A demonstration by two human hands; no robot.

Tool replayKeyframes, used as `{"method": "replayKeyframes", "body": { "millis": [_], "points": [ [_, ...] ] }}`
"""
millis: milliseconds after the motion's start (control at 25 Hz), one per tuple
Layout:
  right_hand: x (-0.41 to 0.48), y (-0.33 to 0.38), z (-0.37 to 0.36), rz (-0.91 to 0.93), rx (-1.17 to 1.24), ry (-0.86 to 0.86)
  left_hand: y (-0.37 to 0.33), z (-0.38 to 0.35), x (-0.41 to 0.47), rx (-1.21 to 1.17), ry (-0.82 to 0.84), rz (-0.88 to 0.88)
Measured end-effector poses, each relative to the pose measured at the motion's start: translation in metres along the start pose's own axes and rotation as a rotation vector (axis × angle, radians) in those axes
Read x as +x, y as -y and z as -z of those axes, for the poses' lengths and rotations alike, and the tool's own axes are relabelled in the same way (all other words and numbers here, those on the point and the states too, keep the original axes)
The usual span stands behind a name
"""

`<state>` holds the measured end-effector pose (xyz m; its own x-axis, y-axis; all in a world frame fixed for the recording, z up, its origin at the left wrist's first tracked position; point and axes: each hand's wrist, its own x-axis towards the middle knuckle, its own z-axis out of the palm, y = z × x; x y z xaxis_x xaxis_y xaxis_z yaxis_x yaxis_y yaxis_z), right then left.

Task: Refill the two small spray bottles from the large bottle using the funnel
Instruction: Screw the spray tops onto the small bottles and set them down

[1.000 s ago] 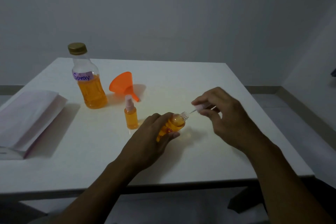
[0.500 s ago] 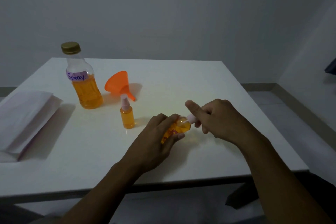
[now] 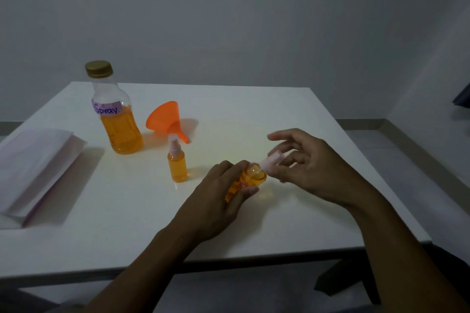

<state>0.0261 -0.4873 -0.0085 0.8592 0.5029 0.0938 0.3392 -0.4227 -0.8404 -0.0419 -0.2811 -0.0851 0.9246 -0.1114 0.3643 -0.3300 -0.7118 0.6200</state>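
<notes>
Screwing the pink spray cap (image 3: 271, 161) onto a small bottle (image 3: 250, 180) seems to be the step in hand. The left hand (image 3: 223, 198) is wrapped around that tilted bottle, holding it just above the table (image 3: 254, 109), well to the right of the large bottle (image 3: 119, 119). The right hand (image 3: 302, 168) pinches the cap between thumb and fingertips, other fingers spread, with the cap sitting at the bottle's neck.

To do this well, I judge the cap should sit square on the neck before turning, the left hand keeping the bottle from rolling or tipping further, since liquid lies close to the mouth.

The held bottle looks nearly full of orange liquid. A second small bottle (image 3: 177, 164) stands upright and capped, to the right of the large bottle and nearer the person, also nearly full of orange liquid. The large bottle, labelled "Spray", has its gold lid on and is a little over half full of the same liquid. The orange funnel (image 3: 165, 119) lies on its side just right of it, apparently empty. Folded paper (image 3: 35, 160) lies to its left.
</notes>
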Motion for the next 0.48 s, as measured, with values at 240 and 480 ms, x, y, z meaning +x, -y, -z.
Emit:
{"method": "replayKeyframes", "body": {
  "millis": [240, 480],
  "points": [
    [0.004, -0.002, -0.014, -0.135, -0.272, -0.172, 0.001, -0.001, -0.001, -0.024, 0.034, 0.019],
    [0.002, -0.006, -0.01, 0.013, -0.042, 0.0, 0.0, 0.0, 0.0, -0.021, 0.046, -0.005]
  ]
}}
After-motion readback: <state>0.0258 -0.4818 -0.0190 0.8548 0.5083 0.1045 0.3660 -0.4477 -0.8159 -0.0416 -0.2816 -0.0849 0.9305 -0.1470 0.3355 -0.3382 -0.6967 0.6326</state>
